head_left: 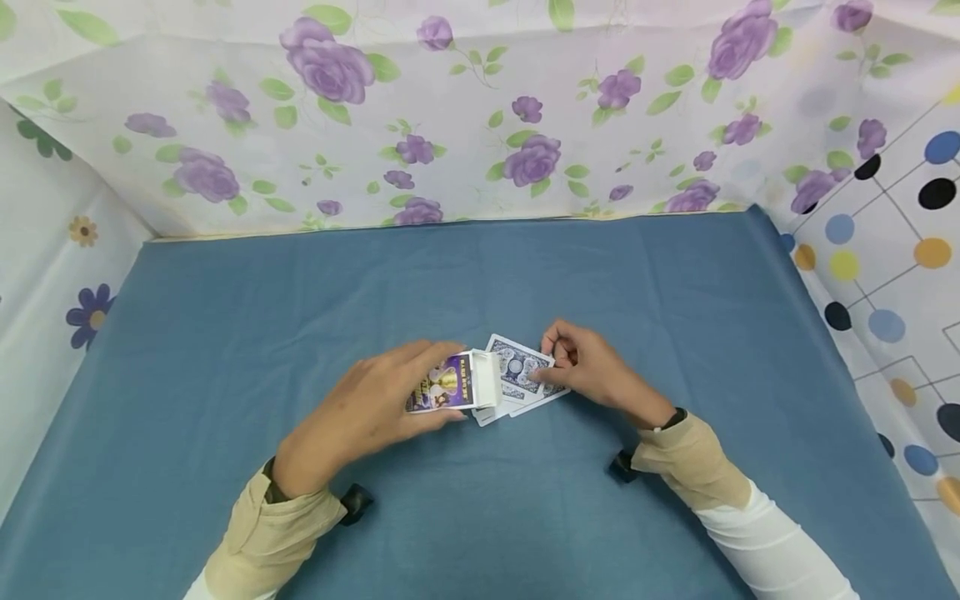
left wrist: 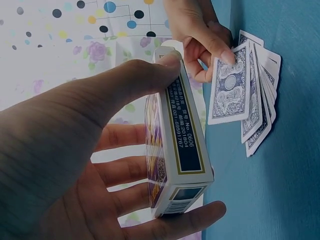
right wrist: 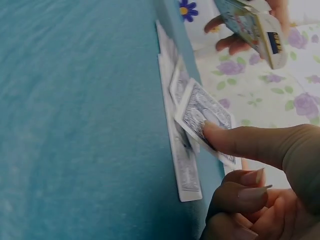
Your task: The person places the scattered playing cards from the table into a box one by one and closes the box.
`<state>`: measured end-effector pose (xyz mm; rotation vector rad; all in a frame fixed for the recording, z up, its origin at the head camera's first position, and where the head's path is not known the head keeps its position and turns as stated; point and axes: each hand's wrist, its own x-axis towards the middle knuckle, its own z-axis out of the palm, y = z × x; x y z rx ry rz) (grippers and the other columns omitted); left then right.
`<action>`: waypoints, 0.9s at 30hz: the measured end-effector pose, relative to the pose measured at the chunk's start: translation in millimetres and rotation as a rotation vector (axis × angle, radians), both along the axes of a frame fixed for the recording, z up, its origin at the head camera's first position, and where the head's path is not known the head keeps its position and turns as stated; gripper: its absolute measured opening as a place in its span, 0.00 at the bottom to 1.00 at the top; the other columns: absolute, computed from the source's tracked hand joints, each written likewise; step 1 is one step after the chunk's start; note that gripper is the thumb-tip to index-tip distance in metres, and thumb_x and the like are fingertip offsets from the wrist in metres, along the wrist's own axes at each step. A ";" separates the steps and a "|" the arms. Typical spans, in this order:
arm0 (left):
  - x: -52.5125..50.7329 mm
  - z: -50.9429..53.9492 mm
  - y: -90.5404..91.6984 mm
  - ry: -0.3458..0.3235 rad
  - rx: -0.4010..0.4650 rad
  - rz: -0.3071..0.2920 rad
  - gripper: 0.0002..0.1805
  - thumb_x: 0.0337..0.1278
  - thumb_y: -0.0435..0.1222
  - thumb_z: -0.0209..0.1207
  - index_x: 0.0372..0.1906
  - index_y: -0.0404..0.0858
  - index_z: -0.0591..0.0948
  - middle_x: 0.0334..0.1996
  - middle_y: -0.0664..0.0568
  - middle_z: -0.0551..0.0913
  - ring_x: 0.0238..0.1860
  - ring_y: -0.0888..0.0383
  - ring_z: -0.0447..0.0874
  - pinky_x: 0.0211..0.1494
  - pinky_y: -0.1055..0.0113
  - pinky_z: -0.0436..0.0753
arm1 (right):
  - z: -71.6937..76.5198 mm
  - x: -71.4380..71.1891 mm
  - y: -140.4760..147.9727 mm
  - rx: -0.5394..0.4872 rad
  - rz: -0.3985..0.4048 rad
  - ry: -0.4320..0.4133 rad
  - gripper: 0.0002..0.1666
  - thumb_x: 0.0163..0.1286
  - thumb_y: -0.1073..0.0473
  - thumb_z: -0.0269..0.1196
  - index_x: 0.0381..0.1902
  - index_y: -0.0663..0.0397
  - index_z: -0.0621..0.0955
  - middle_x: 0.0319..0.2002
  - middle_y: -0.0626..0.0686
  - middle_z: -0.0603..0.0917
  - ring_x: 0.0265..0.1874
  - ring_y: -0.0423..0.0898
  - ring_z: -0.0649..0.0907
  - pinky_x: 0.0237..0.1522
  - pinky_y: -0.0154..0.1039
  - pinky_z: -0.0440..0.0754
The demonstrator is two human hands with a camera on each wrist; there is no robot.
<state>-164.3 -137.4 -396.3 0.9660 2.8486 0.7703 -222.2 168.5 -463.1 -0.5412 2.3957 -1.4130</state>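
My left hand (head_left: 382, 392) grips a purple and white playing-card box (head_left: 447, 383), thumb on one narrow side and fingers on the other. The box's white end flap stands open toward the cards. My right hand (head_left: 592, 362) pinches one blue-backed playing card (left wrist: 230, 84) between thumb and fingers, its patterned back facing up. Beneath that card, several more playing cards (left wrist: 265, 130) lie loosely fanned on the cloth, seen nearly edge-on in the right wrist view. Whether any cards are inside the box is hidden.
A blue cloth (head_left: 480, 517) covers the table. Behind it hangs a white sheet with purple roses (head_left: 532, 158). A dotted sheet (head_left: 885, 325) borders the right side and a flowered one (head_left: 45, 275) the left. Small black devices (head_left: 356, 503) sit at both wrists.
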 end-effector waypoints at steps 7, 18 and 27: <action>-0.1 -0.1 -1.0 0.002 -0.005 -0.004 0.39 0.57 0.54 0.70 0.70 0.45 0.73 0.58 0.48 0.81 0.46 0.58 0.80 0.42 0.60 0.80 | 3.0 -1.4 6.0 -0.092 0.006 -0.041 0.09 0.63 0.65 0.73 0.33 0.61 0.81 0.22 0.49 0.69 0.20 0.39 0.67 0.24 0.30 0.64; 1.3 -1.1 -2.3 -0.006 0.001 0.013 0.38 0.57 0.54 0.70 0.70 0.46 0.73 0.56 0.51 0.81 0.41 0.60 0.78 0.40 0.62 0.79 | 22.1 -6.1 12.1 -0.237 -0.041 -0.092 0.11 0.74 0.59 0.64 0.45 0.63 0.81 0.26 0.64 0.86 0.22 0.61 0.86 0.20 0.44 0.74; -0.5 -1.8 -2.2 0.002 0.009 0.003 0.38 0.57 0.54 0.70 0.70 0.46 0.73 0.56 0.50 0.81 0.40 0.60 0.78 0.39 0.62 0.79 | 49.6 10.9 6.0 -0.343 -0.066 0.028 0.06 0.76 0.61 0.62 0.46 0.59 0.78 0.25 0.67 0.84 0.17 0.57 0.84 0.19 0.43 0.75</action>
